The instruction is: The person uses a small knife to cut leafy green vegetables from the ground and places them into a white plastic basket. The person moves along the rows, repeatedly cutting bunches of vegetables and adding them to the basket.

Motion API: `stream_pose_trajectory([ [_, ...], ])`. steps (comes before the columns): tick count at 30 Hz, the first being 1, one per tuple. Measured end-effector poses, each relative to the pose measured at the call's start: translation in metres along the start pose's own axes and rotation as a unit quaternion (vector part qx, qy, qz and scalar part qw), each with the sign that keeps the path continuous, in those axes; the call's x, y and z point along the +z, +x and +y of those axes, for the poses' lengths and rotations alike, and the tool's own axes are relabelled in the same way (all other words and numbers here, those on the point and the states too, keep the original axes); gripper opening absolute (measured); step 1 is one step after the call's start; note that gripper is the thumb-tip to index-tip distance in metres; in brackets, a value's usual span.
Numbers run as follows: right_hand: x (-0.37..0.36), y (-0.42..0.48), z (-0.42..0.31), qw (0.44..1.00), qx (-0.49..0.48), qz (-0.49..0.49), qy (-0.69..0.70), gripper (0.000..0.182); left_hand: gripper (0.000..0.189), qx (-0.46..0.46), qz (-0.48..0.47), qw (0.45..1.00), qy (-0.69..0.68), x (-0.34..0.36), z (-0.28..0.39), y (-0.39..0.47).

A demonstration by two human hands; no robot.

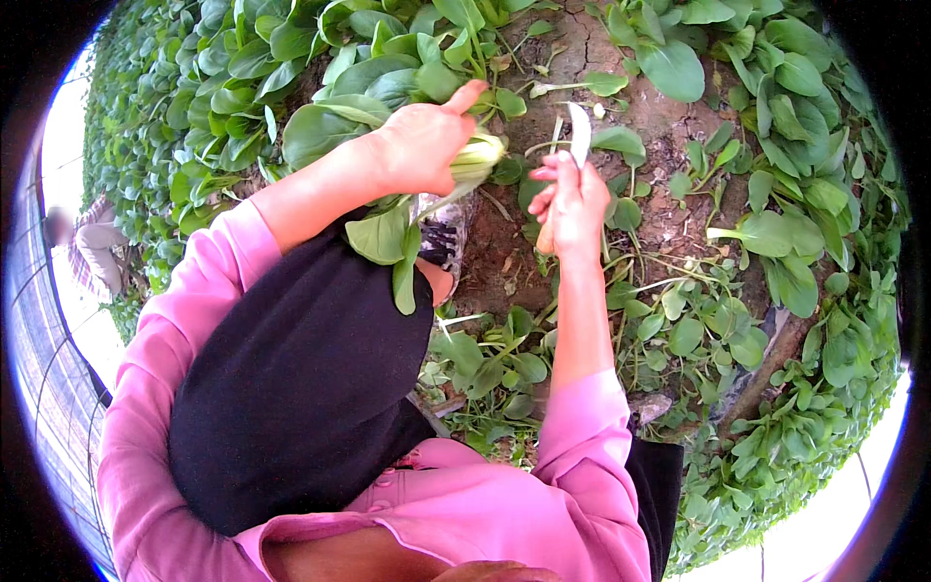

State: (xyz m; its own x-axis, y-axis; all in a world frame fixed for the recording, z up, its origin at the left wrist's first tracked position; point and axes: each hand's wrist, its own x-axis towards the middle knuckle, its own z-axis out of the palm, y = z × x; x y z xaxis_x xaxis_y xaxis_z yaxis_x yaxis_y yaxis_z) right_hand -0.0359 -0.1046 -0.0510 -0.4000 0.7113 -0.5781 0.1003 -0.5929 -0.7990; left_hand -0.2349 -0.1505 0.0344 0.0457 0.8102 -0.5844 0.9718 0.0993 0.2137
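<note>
My left hand [422, 145] grips a head of bok choy [480, 158], its pale stem base facing right and its green leaves hanging below the wrist and over my knee. One finger points up and away from the stems. To the right, my right hand [578, 200] holds a small knife with a curved, pale blade [580, 131] pointing up. Its wooden handle [545, 236] shows below the fingers. A gap separates the blade from the bok choy's base. Loose leaves [618, 142] lie on the soil around the knife.
Dense bok choy plants [254, 51] grow at the left, with more [800, 109] at the right. Bare, cracked soil [560, 44] runs between them. My patterned shoe [444, 233] is under the held leaves. Picked leaves and weeds [684, 320] litter the ground. Another person [98, 247] crouches far left.
</note>
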Motion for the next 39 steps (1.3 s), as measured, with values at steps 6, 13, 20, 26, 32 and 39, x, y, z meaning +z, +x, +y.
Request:
stream_pose_trajectory([
  [6,0.036,0.049,0.009,0.975,0.08,-0.105,-0.178,0.031,0.046,-0.028,0.022,0.999,-0.007,0.032,-0.032,-0.012],
  [13,0.051,0.082,0.022,0.955,0.115,-0.122,-0.246,0.035,0.053,-0.021,0.026,0.999,0.008,0.038,-0.035,-0.02],
  [20,0.058,0.092,0.028,0.928,0.08,-0.106,-0.349,0.031,0.045,-0.016,0.032,0.999,-0.028,0.04,-0.043,-0.022],
  [26,0.068,0.086,0.001,0.859,0.136,-0.142,-0.473,0.023,0.041,-0.033,0.04,0.997,-0.048,0.048,-0.041,-0.025],
  [32,0.003,0.041,0.035,0.93,0.224,-0.169,-0.238,0.029,0.051,0.007,0.062,0.993,-0.101,0.033,-0.026,-0.05],
  [39,-0.015,0.012,0.013,0.962,0.047,-0.134,0.234,0.037,0.053,0.176,0.056,0.974,-0.133,0.006,0.01,-0.054],
])
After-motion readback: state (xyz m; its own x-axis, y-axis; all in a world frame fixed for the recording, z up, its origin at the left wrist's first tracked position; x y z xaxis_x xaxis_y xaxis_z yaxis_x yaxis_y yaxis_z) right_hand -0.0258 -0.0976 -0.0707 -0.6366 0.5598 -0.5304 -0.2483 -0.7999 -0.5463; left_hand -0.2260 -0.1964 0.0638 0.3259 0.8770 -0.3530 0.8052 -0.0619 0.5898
